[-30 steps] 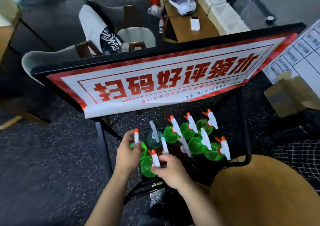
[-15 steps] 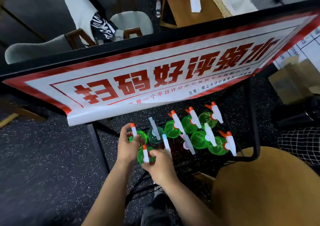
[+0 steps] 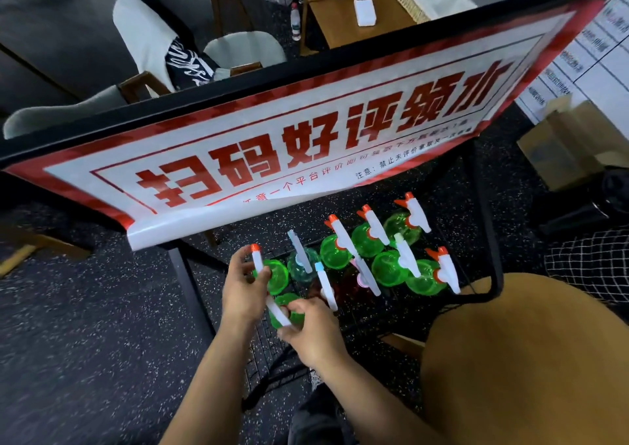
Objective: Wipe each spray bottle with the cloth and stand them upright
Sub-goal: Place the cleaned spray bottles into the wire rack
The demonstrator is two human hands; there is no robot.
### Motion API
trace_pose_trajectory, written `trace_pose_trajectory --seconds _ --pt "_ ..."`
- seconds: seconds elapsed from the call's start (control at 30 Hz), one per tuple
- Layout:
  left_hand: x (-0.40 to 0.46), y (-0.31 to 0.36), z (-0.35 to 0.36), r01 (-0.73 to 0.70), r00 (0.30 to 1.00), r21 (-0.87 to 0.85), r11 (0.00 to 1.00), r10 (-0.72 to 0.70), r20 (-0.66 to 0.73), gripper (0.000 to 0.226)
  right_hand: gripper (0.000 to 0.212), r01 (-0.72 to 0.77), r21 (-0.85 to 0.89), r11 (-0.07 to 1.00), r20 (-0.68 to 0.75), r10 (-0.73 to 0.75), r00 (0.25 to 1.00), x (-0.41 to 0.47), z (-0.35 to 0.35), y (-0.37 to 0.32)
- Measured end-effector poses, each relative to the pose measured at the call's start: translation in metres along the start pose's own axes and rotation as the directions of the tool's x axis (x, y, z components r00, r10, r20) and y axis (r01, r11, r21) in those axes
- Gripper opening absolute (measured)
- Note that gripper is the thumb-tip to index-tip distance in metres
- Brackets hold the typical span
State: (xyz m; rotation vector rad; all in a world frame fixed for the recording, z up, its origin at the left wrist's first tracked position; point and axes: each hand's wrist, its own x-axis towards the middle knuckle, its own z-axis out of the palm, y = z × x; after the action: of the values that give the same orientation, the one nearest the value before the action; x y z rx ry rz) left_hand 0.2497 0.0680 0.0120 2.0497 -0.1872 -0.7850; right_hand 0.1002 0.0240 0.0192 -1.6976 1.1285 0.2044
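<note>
Green translucent plastic spray bottle with white trigger head (image 3: 284, 312), nearest on black wire rack (image 3: 272, 352): my right hand (image 3: 311, 330) grips it. My left hand (image 3: 243, 289) pinches neighbouring green orange-nozzled bottle (image 3: 269, 271).

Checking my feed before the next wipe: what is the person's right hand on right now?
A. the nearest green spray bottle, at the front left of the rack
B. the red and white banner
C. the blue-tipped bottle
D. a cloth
A: the right hand has its fingers curled round the nearest green spray bottle, by its white trigger head, while the left hand touches the orange-tipped bottle behind it.
</note>
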Motion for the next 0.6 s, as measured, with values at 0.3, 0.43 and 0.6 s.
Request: trace_pose_trajectory --seconds 0.3,0.43,0.6 --pt "-0.068 0.050 0.003 -0.500 0.832 0.407 0.765 0.555 -0.021 0.055 0.052 0.039 0.143 0.989 -0.109 -0.023 0.994 -0.052 -0.048 0.037" --pt "-0.116 0.065 0.043 -0.667 0.743 0.267 0.696 0.646 0.175 0.050 0.048 0.012 0.178 0.984 -0.237 0.031 0.971 -0.095 -0.080 0.082" --pt "-0.196 0.055 0.130 -0.702 0.647 0.112 0.703 0.565 0.511 0.050 0.045 -0.081 0.284 0.955 -0.426 0.202 0.882 -0.166 -0.118 0.167"
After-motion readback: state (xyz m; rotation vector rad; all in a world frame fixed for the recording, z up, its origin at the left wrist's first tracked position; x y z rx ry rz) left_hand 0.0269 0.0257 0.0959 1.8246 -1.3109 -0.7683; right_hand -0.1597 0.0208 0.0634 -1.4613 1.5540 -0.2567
